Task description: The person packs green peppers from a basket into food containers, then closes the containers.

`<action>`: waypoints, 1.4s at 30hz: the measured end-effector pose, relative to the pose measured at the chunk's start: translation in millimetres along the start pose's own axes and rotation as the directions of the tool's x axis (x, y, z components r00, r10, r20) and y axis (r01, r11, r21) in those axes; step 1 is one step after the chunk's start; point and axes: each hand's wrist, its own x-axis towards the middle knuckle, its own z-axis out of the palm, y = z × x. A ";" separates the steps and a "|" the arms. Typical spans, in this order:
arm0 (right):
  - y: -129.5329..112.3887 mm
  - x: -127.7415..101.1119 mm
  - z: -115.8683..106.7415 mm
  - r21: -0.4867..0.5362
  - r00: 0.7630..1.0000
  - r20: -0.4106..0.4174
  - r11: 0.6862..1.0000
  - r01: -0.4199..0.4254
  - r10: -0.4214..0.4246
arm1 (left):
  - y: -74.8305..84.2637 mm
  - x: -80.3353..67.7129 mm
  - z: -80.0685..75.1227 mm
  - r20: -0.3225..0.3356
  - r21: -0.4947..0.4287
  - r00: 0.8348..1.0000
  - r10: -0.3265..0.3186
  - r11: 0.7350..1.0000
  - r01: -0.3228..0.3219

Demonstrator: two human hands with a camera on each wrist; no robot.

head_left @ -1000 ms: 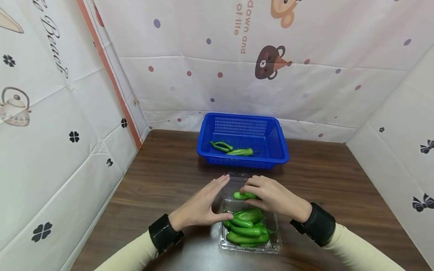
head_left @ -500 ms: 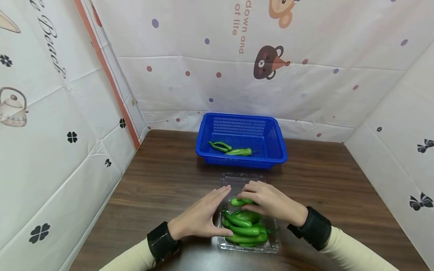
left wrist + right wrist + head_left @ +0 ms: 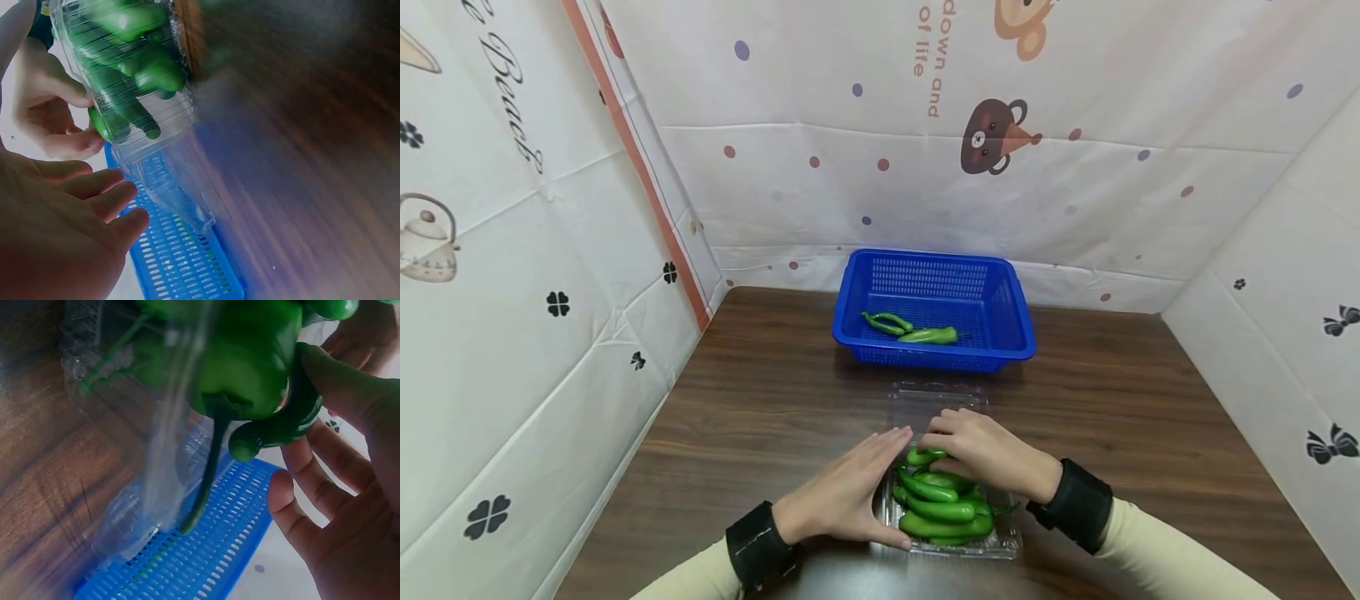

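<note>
A clear plastic clamshell box [image 3: 1004,545] lies near the table's front edge, filled with several green peppers [image 3: 942,510]. My right hand [image 3: 973,450] pinches one green pepper [image 3: 922,456] over the far end of the pile. My left hand [image 3: 850,492] lies flat with straight fingers against the box's left side. In the left wrist view the box [image 3: 178,115] and peppers [image 3: 134,69] show from below. The right wrist view shows the held pepper [image 3: 281,425] against my fingers [image 3: 350,394].
A blue plastic basket [image 3: 934,310] stands at the back of the wooden table [image 3: 760,400] with two green peppers [image 3: 928,335] inside. The box's open clear lid [image 3: 936,395] lies flat toward the basket. Printed sheets wall the table on three sides.
My right hand has carried the pepper toward me and down onto the pile in the box. My left hand has slid back along the box's left side.
</note>
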 end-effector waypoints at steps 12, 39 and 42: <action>-0.6 -0.6 2.4 -0.057 0.999 0.040 0.998 -0.009 0.011 | -3.4 -2.7 5.2 0.018 0.022 1.000 0.019 1.000 -0.019; -4.1 1.1 11.2 -0.024 1.000 0.025 1.000 0.020 -0.019 | -6.6 -3.7 7.0 0.028 0.011 1.000 0.011 1.000 -0.011; -3.9 1.1 10.8 -0.029 0.999 0.028 0.999 0.021 -0.020 | -6.6 -3.8 7.3 0.029 0.010 1.000 0.010 1.000 -0.010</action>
